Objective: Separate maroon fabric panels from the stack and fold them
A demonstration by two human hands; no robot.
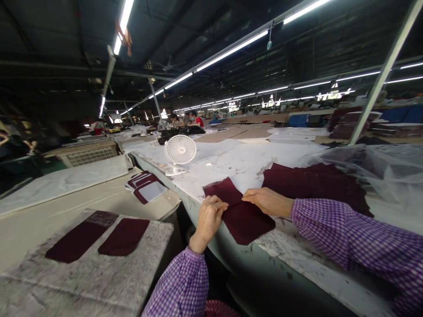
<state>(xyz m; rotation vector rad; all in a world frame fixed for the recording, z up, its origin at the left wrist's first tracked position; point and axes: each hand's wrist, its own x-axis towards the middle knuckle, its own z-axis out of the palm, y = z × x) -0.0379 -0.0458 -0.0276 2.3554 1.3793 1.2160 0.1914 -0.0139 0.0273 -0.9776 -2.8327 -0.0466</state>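
Note:
A maroon fabric piece [248, 222] lies at the edge of the white table, its near part hanging past the rim. My left hand [210, 215] pinches its left side, thumb and forefinger together. Across from it, my right hand [268, 201] pinches the same piece on the right. A crease or fold line runs between the two hands, with the far part of the cloth [224, 188] flat on the table. Close behind my right hand spreads a pile of maroon fabric [313, 182]. The fingertips partly cover the gripped edges.
A white fan [180, 149] stands on the table [231, 158]. To the left, two maroon pieces [124, 237] lie on a speckled board [139, 268], with maroon-and-white pieces [147, 187] beyond. Clear plastic sheeting [390, 171] lies at right. A slanted pole [385, 72] rises there. People work far back.

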